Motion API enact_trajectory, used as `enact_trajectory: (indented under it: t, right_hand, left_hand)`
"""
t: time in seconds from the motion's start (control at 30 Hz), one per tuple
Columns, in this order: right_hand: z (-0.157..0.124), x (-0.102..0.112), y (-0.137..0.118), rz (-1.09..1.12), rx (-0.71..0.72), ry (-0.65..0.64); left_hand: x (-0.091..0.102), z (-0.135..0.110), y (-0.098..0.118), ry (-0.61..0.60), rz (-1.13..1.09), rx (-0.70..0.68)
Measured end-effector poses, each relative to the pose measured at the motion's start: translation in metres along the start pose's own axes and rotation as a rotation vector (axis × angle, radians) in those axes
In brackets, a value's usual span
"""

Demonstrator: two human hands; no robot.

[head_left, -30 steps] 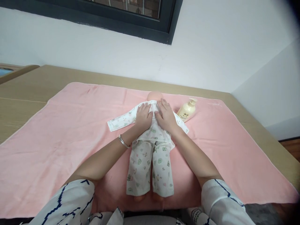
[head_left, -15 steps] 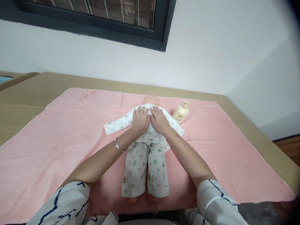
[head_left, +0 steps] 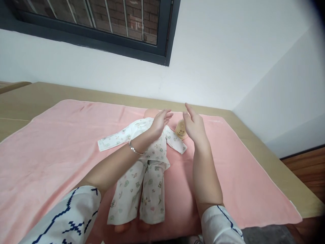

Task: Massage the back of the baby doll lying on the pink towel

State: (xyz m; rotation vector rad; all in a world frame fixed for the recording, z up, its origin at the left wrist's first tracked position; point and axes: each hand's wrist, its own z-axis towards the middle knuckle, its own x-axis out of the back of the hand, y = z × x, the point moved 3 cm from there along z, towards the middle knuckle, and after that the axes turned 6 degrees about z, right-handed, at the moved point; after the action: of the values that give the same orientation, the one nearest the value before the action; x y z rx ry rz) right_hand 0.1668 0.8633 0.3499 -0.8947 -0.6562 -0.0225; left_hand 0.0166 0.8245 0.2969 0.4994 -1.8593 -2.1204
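A baby doll (head_left: 142, 159) in white printed pyjamas lies face down on a pink towel (head_left: 50, 152), its head at the far end and mostly hidden behind my left hand. My left hand (head_left: 159, 122) hovers above the doll's upper back, fingers stretched out, holding nothing. My right hand (head_left: 194, 127) is raised to the right of the doll, fingers straight and together, also empty. A cream lotion bottle (head_left: 180, 129) lies on the towel between my two hands, partly hidden by the right one.
The towel covers a light wooden table (head_left: 38, 91) set against a white wall. A dark-framed window (head_left: 101, 30) is above. The table's right edge drops to a wooden floor (head_left: 304, 173).
Both hands have lifted off the doll's back and moved apart, the right one swinging out to the right. The camera has tilted up and turned right.
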Motion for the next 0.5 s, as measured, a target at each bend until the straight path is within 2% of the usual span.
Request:
enact_trajectory:
  t: [0.07,0.17,0.27,0.37,0.5]
  right_hand:
    - [0.007,0.006,0.016,-0.071,-0.103,-0.013]
    - [0.014,0.002,0.031,-0.193,-0.167,-0.119]
    - [0.015,-0.006,0.033,-0.362,-0.114,-0.175]
    - [0.014,-0.011,0.031,-0.52,-0.072,-0.155]
    - [0.013,-0.016,0.029,-0.576,-0.084,-0.131]
  left_hand:
    - [-0.018,0.008,0.005,-0.092,-0.264,0.18]
    - [-0.035,0.015,0.016,-0.132,-0.443,0.316]
    - [-0.043,0.018,0.021,-0.144,-0.516,0.383]
    - [-0.044,0.022,0.018,-0.134,-0.565,0.409]
    - [-0.038,0.025,0.012,-0.166,-0.614,0.411]
